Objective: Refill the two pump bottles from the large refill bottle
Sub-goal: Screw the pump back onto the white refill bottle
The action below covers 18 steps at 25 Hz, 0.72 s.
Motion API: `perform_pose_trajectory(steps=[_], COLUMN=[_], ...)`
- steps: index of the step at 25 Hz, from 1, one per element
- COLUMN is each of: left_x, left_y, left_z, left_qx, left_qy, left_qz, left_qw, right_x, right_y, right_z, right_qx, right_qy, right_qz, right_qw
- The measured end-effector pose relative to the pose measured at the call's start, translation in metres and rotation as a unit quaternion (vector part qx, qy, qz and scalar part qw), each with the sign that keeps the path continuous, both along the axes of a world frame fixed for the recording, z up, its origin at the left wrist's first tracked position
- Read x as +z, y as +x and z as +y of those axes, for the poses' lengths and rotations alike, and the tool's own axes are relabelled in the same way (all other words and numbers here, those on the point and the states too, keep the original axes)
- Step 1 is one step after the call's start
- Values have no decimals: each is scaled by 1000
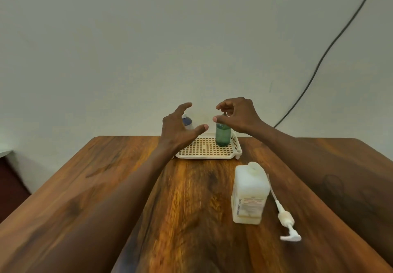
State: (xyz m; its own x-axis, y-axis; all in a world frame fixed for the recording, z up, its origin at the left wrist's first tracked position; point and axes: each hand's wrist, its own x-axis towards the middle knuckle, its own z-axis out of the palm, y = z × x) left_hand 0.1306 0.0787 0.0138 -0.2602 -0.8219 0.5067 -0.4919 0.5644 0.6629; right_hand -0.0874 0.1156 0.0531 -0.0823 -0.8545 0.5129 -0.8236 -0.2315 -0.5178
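Observation:
A green pump bottle (222, 135) stands upright at the right end of a cream slotted tray (208, 152). A blue pump bottle (187, 121) stands at the tray's left end, mostly hidden behind my left hand (177, 129), whose fingers are spread and hold nothing. My right hand (238, 115) hovers over the green bottle's pump head, fingers and thumb loosely curved around it; whether they touch is unclear. The large white refill bottle (249, 194) stands uncapped nearer to me on the table, with its white pump (285, 217) lying on the wood to its right.
The wooden table (106, 187) runs up to a plain pale wall. A black cable (314, 70) hangs along the wall at the right. A dark piece of furniture (10, 179) shows at the left edge, below table height.

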Motion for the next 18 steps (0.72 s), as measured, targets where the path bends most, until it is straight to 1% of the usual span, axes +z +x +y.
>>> perform_pose_trajectory(steps=[3,9,13,15,17,18], left_x=[-2,-16,-36,-46,-55,-58], left_y=[-15,-39,-52,-59,-61,-61], left_z=[36,102,132,144,149,151], left_qx=[-22,-124,-175,-179,-170,-165], left_qy=[11,94,145,151,149,149], left_qz=[-5,30,-2,-34,-53,-54], left_qw=[1000,987,974,972,973,973], right_x=[-2,-12,-36,-48,-61,-69], right_y=[-10,-38,-54,-61,-69,-74], right_z=[35,101,144,164,179,183], right_qx=[-6,-41,-68,-61,-23,12], right_qy=[-4,-3,36,67,136,186], right_qz=[5,-9,-2,8,38,67], right_qw=[1000,999,997,996,990,980])
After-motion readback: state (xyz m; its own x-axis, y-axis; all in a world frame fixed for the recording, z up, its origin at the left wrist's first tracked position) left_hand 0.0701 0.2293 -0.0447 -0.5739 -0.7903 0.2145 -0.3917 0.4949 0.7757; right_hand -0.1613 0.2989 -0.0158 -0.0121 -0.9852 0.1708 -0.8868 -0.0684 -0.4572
